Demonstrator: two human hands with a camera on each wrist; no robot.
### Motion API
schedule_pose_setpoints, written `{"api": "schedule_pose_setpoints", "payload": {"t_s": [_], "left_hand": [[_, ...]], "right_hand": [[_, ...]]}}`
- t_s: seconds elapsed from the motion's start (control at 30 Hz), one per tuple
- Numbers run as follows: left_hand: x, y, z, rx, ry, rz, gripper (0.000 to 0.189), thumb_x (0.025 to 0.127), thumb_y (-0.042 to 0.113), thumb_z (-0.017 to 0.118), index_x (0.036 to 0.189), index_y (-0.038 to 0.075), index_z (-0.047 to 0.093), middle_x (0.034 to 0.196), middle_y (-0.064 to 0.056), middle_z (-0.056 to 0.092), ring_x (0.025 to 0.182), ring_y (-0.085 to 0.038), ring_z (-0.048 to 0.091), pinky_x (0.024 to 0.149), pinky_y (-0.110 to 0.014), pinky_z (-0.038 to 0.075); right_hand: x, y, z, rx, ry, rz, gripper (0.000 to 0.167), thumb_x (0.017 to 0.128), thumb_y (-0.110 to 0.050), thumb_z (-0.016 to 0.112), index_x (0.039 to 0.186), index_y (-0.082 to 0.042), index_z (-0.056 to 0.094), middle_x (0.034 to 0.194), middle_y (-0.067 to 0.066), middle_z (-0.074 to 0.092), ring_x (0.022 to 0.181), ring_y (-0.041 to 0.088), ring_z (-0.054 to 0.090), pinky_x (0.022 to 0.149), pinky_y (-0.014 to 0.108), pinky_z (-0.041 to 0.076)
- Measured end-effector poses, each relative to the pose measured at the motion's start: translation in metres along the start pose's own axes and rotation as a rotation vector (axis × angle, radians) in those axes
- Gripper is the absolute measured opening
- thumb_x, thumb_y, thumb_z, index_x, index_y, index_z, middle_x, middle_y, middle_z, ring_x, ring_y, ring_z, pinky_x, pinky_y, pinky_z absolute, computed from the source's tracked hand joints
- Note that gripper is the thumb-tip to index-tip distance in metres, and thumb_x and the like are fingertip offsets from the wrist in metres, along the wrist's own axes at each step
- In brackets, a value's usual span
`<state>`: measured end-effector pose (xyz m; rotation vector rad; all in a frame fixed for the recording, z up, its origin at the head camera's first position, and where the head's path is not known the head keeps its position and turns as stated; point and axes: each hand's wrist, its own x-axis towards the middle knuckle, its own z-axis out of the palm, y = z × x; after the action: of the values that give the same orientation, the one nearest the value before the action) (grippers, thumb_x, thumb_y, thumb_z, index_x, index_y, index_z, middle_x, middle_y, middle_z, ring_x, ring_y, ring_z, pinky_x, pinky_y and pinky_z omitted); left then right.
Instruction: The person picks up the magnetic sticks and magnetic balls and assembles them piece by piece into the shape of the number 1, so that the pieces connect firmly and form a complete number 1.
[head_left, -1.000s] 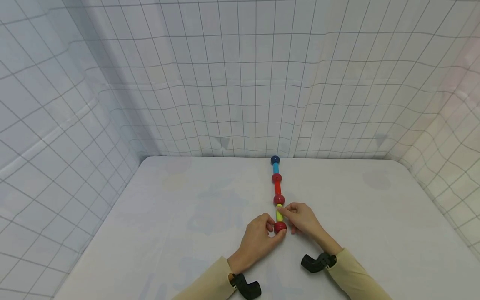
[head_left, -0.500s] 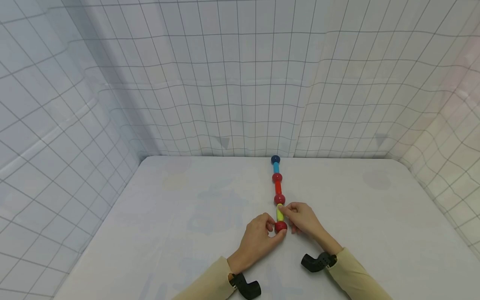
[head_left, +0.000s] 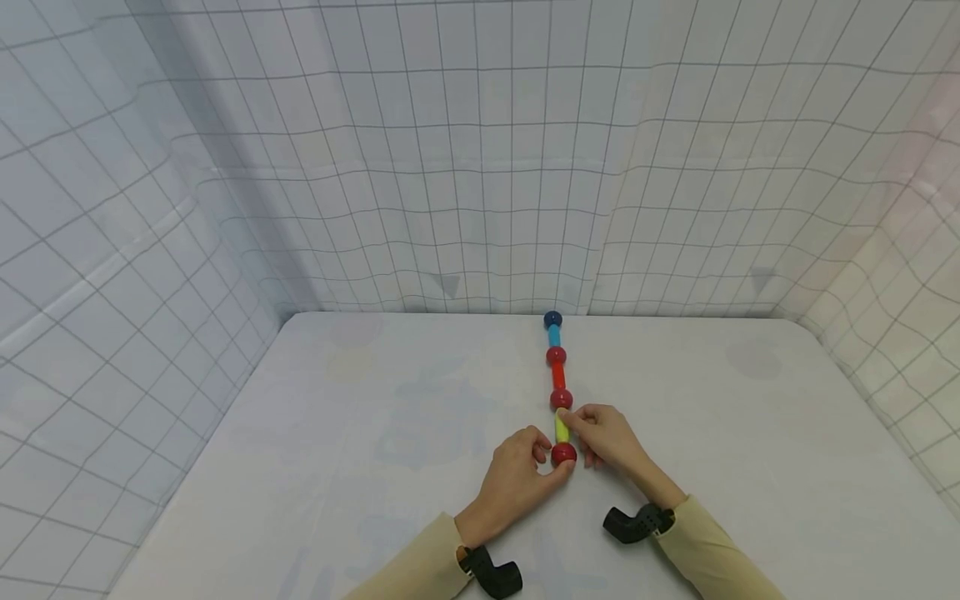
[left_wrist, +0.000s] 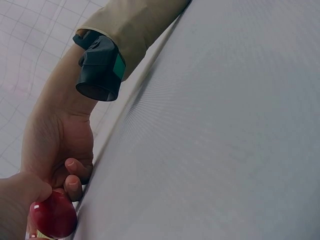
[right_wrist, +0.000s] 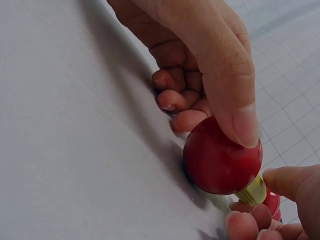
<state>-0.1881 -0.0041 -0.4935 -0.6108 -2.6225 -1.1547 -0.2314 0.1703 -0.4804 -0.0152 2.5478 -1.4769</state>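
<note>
A straight row of red and blue balls joined by coloured rods lies on the table. My left hand [head_left: 517, 475] grips the nearest red ball [head_left: 564, 455] between thumb and fingers. In the right wrist view that ball [right_wrist: 222, 157] sits under the left thumb [right_wrist: 245, 125]. My right hand [head_left: 606, 435] pinches the yellow-green rod [head_left: 562, 429] just beyond it; the right wrist view shows this rod [right_wrist: 252, 192] meeting the ball. Farther along come a red ball [head_left: 561, 399], a red rod [head_left: 558, 377], another red ball [head_left: 556, 356], a light-blue rod [head_left: 554, 336] and a dark-blue ball [head_left: 552, 320].
A white cloth covers the table [head_left: 375, 400], whose far edge lies just behind the dark-blue ball. Grid-patterned sheets [head_left: 495, 167] hang at the back and both sides. Black cameras [head_left: 495, 577] are strapped to both wrists.
The whole row has shifted very slightly to the right, with both hands keeping their hold on the red ball and the yellow-green rod.
</note>
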Motion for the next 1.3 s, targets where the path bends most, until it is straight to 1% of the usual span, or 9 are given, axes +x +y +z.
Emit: {"api": "schedule_pose_setpoints", "payload": {"t_s": [0.47,0.67,1.0,1.13,1.3], "left_hand": [[-0.0007,-0.0006,0.0013,-0.005,-0.001,0.004,0.032,0.084,0.041,0.070,0.086,0.012,0.057,0.071,0.006,0.050,0.062,-0.004,0.044,0.055,-0.018,0.038],[-0.0014,-0.0007,0.0017,-0.011,-0.011,-0.010,0.032,0.084,0.042,0.070,0.087,0.012,0.057,0.071,0.007,0.050,0.062,-0.004,0.044,0.055,-0.018,0.038],[-0.0011,-0.0008,0.0019,-0.015,-0.014,-0.019,0.033,0.083,0.043,0.070,0.086,0.013,0.058,0.071,0.008,0.049,0.062,-0.004,0.044,0.055,-0.018,0.038],[-0.0011,-0.0007,0.0018,-0.006,-0.019,-0.021,0.033,0.083,0.043,0.070,0.086,0.013,0.058,0.071,0.008,0.049,0.063,-0.005,0.044,0.056,-0.018,0.038],[-0.0015,0.0013,0.0007,0.008,-0.018,-0.015,0.032,0.083,0.042,0.070,0.086,0.012,0.059,0.070,0.008,0.050,0.063,-0.005,0.044,0.056,-0.018,0.038]], "right_hand": [[0.0017,0.0022,-0.0014,0.001,-0.004,0.024,0.039,0.088,-0.044,0.064,0.083,-0.006,0.064,0.050,0.005,0.049,0.037,0.016,0.049,0.038,0.024,0.039],[0.0009,0.0011,-0.0029,0.001,-0.009,0.018,0.038,0.089,-0.042,0.063,0.082,-0.005,0.064,0.052,0.006,0.050,0.037,0.016,0.050,0.039,0.025,0.042],[-0.0013,-0.0008,-0.0053,-0.014,-0.008,0.002,0.038,0.090,-0.039,0.063,0.075,-0.005,0.061,0.052,0.006,0.052,0.038,0.018,0.052,0.040,0.028,0.046],[-0.0013,-0.0002,-0.0063,-0.017,-0.009,0.003,0.040,0.090,-0.041,0.064,0.074,-0.005,0.059,0.054,0.007,0.053,0.039,0.018,0.053,0.041,0.028,0.047],[-0.0020,-0.0002,-0.0076,-0.014,-0.017,0.008,0.038,0.090,-0.039,0.064,0.074,-0.005,0.059,0.054,0.007,0.054,0.039,0.019,0.054,0.042,0.029,0.047]]}}
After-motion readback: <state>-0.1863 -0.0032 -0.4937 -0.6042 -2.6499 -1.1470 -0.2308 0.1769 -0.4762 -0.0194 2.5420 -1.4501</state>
